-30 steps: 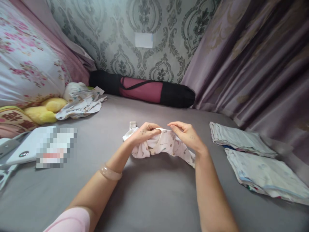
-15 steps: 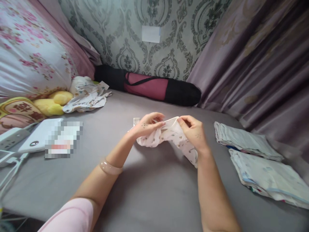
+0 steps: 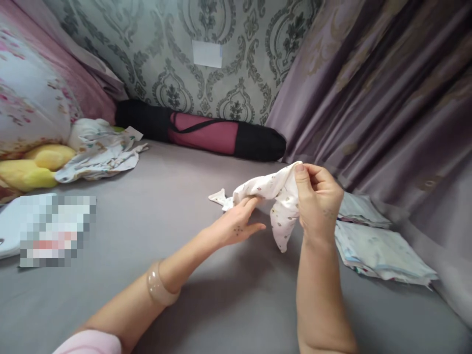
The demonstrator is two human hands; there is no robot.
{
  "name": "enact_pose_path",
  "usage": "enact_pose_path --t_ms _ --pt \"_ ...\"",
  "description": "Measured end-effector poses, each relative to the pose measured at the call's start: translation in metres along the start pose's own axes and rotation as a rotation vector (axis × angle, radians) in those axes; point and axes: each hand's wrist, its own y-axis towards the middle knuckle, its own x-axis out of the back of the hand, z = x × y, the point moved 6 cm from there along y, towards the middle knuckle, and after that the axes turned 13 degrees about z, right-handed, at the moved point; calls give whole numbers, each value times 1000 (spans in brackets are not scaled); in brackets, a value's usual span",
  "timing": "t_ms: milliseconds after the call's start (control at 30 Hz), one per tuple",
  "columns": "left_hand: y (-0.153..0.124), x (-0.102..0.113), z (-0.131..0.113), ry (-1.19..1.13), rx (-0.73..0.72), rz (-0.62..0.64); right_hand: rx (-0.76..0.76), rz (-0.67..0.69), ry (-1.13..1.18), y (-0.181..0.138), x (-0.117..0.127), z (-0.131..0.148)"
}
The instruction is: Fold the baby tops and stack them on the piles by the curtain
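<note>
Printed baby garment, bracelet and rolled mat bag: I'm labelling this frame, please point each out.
printed baby garment (image 3: pixel 263 189), head view, on the raised middle fold.
bracelet (image 3: pixel 158 290), head view, on the band's near face.
rolled mat bag (image 3: pixel 206 135), head view, on the maroon midsection.

The right hand (image 3: pixel 319 201) is pinching a small white printed cotton garment (image 3: pixel 273 196) above the grey bedsheet (image 3: pixel 184 275); the left hand (image 3: pixel 238 223) is touching it from below. Folded pale cloths (image 3: pixel 379 248) are lying just right.
</note>
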Motion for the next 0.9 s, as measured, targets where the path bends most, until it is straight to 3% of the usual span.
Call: enact_pose_path --t_ms 167,233,367,567,633,700,800,900 --pt "-2 12 -1 72 -82 -303 19 101 114 -18 1 31" --pt "-5 19 -6 71 -121 -371 27 132 162 -25 1 44" --pt "-4 19 -14 -28 -164 -322 5 132 234 -33 3 62" --pt "-2 17 9 -368 73 -154 12 15 218 -21 24 52" --pt "-3 23 17 -536 77 -130 12 -70 253 -15 34 43" --pt "-5 36 22 -656 53 -121 14 -122 250 -9 43 35" --pt "-14 65 20 -675 40 -128 40 -88 184 0 53 23" --pt "-35 103 6 -567 37 -262 22 -53 161 4 60 12"
